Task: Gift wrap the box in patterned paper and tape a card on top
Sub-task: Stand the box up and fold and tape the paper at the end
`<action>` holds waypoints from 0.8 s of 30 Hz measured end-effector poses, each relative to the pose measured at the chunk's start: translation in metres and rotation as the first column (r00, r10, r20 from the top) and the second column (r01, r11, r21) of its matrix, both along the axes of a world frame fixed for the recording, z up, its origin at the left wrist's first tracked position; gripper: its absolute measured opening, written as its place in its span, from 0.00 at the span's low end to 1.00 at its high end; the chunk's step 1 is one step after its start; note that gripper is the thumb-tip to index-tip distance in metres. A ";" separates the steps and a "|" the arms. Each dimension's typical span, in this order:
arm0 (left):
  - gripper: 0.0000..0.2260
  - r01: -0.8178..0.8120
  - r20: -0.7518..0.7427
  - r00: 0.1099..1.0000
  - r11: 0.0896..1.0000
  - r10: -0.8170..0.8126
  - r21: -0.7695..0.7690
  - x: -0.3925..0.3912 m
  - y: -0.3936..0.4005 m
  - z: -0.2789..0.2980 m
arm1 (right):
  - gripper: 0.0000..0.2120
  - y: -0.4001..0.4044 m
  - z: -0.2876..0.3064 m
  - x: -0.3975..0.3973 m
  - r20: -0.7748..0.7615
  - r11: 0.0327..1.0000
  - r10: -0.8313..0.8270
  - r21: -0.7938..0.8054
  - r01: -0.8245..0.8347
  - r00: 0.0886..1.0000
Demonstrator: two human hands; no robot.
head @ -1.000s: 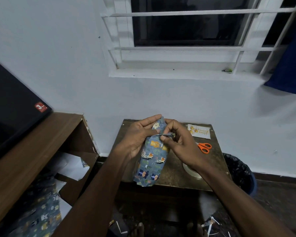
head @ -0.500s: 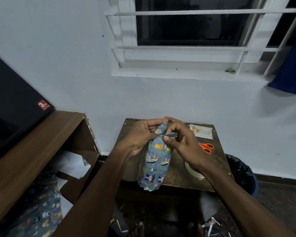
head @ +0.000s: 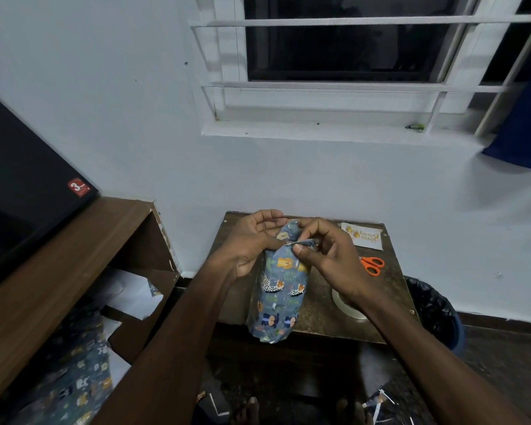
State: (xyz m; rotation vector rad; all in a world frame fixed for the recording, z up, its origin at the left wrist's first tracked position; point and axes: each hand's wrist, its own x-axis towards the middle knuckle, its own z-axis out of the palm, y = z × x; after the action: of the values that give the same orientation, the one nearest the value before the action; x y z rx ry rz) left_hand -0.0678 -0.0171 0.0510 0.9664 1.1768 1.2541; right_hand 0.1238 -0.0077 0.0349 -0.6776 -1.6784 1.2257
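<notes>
The box point(head: 278, 289), wrapped in blue paper printed with animals, is held upright above the small brown table point(head: 322, 317). My left hand point(head: 249, 243) grips its upper left side. My right hand point(head: 328, 256) pinches a folded flap of paper at the box's top end between thumb and fingers. A white card point(head: 362, 237) with yellow print lies flat at the table's far right corner. A roll of clear tape point(head: 347, 305) sits on the table, partly hidden under my right wrist.
Orange-handled scissors point(head: 372, 265) lie right of my right hand. A black-lined bin point(head: 436, 311) stands right of the table. A wooden shelf unit point(head: 62, 256) at the left holds paper scraps; more patterned paper point(head: 74, 391) lies below it.
My left fingers have lifted off the top of the box and spread. My right hand has kept pinching the top flap and pulled it slightly rightward.
</notes>
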 end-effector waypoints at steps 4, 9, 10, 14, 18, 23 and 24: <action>0.20 0.061 0.009 0.998 0.998 -0.061 -0.017 -0.008 -0.002 0.002 | 0.06 0.000 -0.001 0.001 0.009 1.000 -0.025 -0.008 0.025 1.000; 0.11 0.120 0.097 0.989 0.992 -0.115 -0.047 -0.019 -0.006 0.002 | 0.07 0.005 -0.001 0.001 -0.053 0.998 -0.029 -0.050 0.026 0.998; 0.10 0.106 0.062 0.993 0.992 -0.102 -0.068 -0.019 -0.007 0.001 | 0.07 0.005 -0.001 0.001 -0.063 0.998 -0.020 -0.055 0.016 0.998; 0.07 0.033 -0.063 0.997 0.987 -0.043 -0.158 -0.016 -0.009 -0.001 | 0.07 0.004 -0.003 0.003 -0.056 0.999 -0.003 -0.036 0.001 0.998; 0.07 0.001 -0.191 0.982 1.000 0.002 0.014 -0.015 -0.010 0.003 | 0.06 0.005 0.006 0.005 -0.070 1.000 0.001 0.002 -0.001 0.998; 0.05 -0.007 -0.307 0.951 0.994 0.040 0.108 -0.012 -0.009 0.002 | 0.08 0.003 0.009 0.005 -0.027 0.999 0.035 0.042 -0.034 0.999; 0.05 -0.030 -0.304 0.951 0.994 0.063 0.110 -0.011 -0.009 0.002 | 0.07 0.003 0.009 0.005 -0.025 0.998 0.043 0.042 -0.042 0.999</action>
State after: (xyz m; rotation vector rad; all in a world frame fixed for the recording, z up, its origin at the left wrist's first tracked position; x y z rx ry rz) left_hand -0.0787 -0.0262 0.0533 1.2515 1.3917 1.2412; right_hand 0.1287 -0.0048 0.0436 -0.6010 -1.6999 1.2208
